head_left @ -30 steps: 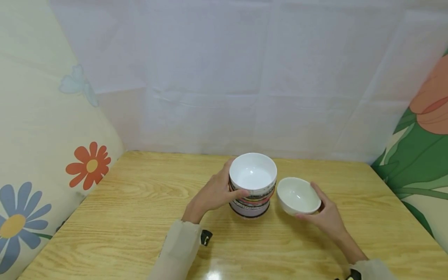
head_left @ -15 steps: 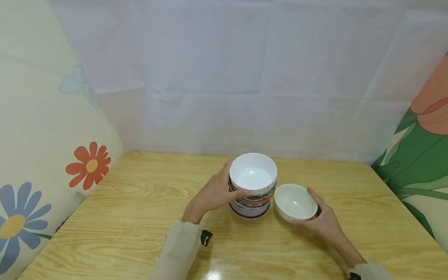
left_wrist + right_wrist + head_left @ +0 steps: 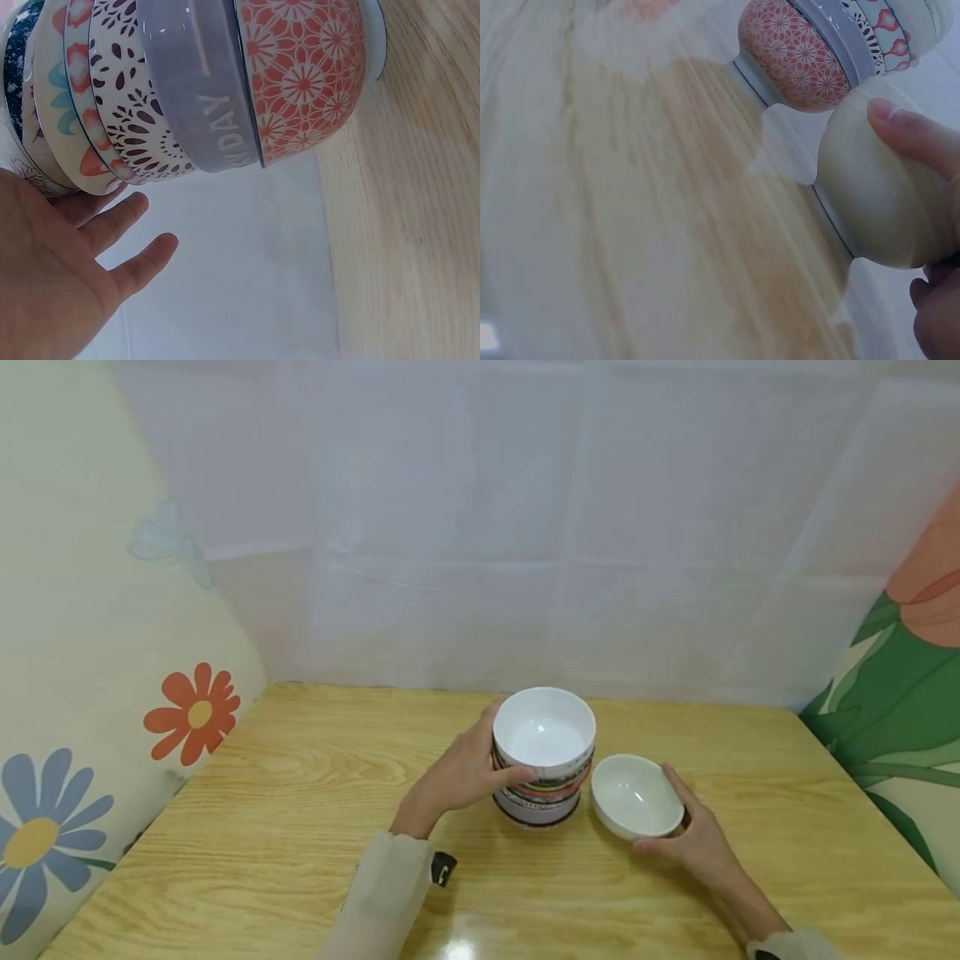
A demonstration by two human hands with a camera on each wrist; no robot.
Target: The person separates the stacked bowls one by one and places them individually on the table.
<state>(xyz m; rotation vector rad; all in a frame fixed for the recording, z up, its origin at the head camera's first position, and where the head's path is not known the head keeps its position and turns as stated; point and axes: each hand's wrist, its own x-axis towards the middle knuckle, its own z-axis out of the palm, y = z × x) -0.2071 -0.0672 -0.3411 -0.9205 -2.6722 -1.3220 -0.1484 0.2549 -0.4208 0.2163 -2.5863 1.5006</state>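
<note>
A tall stack of patterned bowls (image 3: pixel 540 812) stands on the wooden table, with a white-lined bowl (image 3: pixel 543 731) on top. My left hand (image 3: pixel 459 770) grips the stack near its top, thumb at the front and fingers behind. In the left wrist view, a coral flower-print bowl (image 3: pixel 304 82) forms the base, under a lavender bowl (image 3: pixel 199 82) with raised letters. Just right of the stack sits a plain cream bowl (image 3: pixel 636 797), upright and empty. My right hand (image 3: pixel 699 839) holds its right side between thumb and fingers. The right wrist view shows its foot on the table.
The wood-grain table (image 3: pixel 300 810) extends on both sides of the bowls. A white cloth (image 3: pixel 450 527) hangs behind its back edge. Flower-printed cloths stand at the left (image 3: pixel 67 610) and right (image 3: pixel 900 710).
The cream bowl, held in my right hand, has come down and a little nearer to me, onto the table. My left hand and the stack stay where they were.
</note>
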